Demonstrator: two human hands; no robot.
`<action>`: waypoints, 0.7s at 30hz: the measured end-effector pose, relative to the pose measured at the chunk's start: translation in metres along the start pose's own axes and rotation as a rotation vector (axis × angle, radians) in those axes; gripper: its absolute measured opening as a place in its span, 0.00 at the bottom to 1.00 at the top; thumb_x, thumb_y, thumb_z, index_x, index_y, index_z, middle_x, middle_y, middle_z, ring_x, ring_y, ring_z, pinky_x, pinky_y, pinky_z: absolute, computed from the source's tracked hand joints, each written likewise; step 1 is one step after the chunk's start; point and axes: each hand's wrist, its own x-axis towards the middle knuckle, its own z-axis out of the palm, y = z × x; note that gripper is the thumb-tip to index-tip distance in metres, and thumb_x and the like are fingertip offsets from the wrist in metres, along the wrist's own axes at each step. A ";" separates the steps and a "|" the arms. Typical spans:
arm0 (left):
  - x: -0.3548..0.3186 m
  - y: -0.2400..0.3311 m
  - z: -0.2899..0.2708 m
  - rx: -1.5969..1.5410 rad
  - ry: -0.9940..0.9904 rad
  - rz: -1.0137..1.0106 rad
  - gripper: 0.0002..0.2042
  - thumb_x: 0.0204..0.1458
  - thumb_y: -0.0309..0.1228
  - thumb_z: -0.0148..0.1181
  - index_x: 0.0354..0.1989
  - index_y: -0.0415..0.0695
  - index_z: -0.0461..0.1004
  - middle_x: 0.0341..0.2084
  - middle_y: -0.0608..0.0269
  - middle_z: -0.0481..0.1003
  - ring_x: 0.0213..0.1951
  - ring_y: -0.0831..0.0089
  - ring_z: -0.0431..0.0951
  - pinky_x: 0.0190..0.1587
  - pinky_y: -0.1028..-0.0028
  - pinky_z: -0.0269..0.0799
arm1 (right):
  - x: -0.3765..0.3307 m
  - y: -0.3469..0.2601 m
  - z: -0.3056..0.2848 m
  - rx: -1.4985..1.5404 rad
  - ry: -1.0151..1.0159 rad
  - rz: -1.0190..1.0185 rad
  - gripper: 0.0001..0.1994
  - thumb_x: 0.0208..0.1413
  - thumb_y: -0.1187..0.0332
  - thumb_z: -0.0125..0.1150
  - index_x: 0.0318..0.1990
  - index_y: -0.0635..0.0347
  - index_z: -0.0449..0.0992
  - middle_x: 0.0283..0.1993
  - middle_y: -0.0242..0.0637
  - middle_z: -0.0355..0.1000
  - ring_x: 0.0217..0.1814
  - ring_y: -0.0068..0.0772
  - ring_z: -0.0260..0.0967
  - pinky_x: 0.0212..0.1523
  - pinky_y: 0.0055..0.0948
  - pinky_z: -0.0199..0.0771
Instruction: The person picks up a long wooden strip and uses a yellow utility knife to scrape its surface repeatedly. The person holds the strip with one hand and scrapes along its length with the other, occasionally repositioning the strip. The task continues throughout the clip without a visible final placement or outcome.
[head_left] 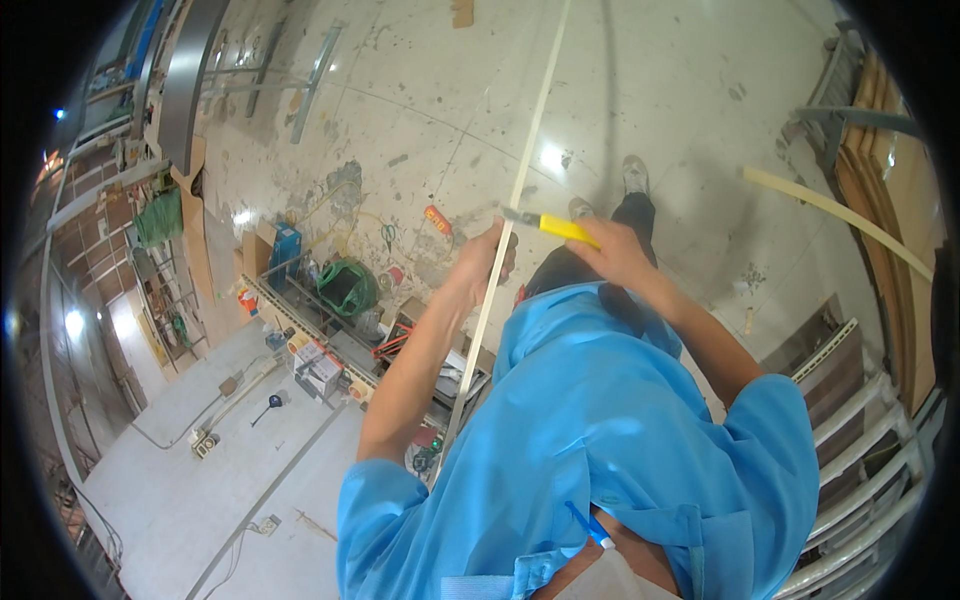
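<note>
The long pale strip [520, 190] runs as a thin straight line from the far part of the floor down toward the person's chest, passing through the left hand [483, 262], whose fingers are wrapped closed around it about midway along its visible length. Just to the right of the strip, the right hand [618, 250] is clenched around the yellow handle of a utility knife [552, 224], and the knife's grey tip lies against the strip right above the left hand. Both forearms reach forward from the blue shirt [600, 440], which fills the lower middle of the view; a blue pen [588, 524] sticks out at its lower edge. Below the hands lies a speckled, stained floor [430, 90]. To the left, along a low cluttered workbench [320, 340], sit a green bucket [345, 285] and a blue box [285, 245]. A second curved pale strip [830, 212] leans near stacked boards at the right edge.
</note>
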 end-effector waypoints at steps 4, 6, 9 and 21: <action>-0.011 -0.018 0.004 0.047 0.085 0.009 0.24 0.73 0.54 0.41 0.26 0.54 0.63 0.15 0.76 0.59 0.15 0.83 0.56 0.15 0.80 0.53 | 0.026 0.032 -0.012 0.014 0.033 0.111 0.19 0.65 0.52 0.63 0.52 0.59 0.78 0.44 0.48 0.79 0.45 0.57 0.78 0.44 0.48 0.77; -0.019 -0.029 0.006 0.073 0.078 0.035 0.25 0.74 0.55 0.40 0.25 0.54 0.63 0.15 0.76 0.58 0.15 0.83 0.56 0.15 0.80 0.53 | 0.041 0.051 -0.018 0.017 0.075 0.093 0.19 0.66 0.53 0.63 0.51 0.59 0.79 0.43 0.50 0.79 0.45 0.58 0.78 0.43 0.48 0.77; -0.031 -0.043 0.006 0.056 0.077 0.019 0.25 0.75 0.52 0.38 0.27 0.50 0.69 0.13 0.75 0.59 0.14 0.81 0.56 0.16 0.76 0.53 | 0.061 0.079 -0.025 -0.011 0.077 0.150 0.18 0.66 0.53 0.62 0.50 0.59 0.79 0.40 0.52 0.79 0.43 0.58 0.78 0.41 0.47 0.76; -0.106 -0.120 -0.020 0.116 0.168 -0.077 0.29 0.73 0.57 0.39 0.27 0.49 0.71 0.14 0.73 0.62 0.15 0.78 0.59 0.19 0.73 0.55 | 0.142 0.189 -0.035 -0.122 0.186 0.265 0.24 0.66 0.43 0.57 0.53 0.55 0.79 0.38 0.50 0.80 0.45 0.57 0.79 0.46 0.49 0.75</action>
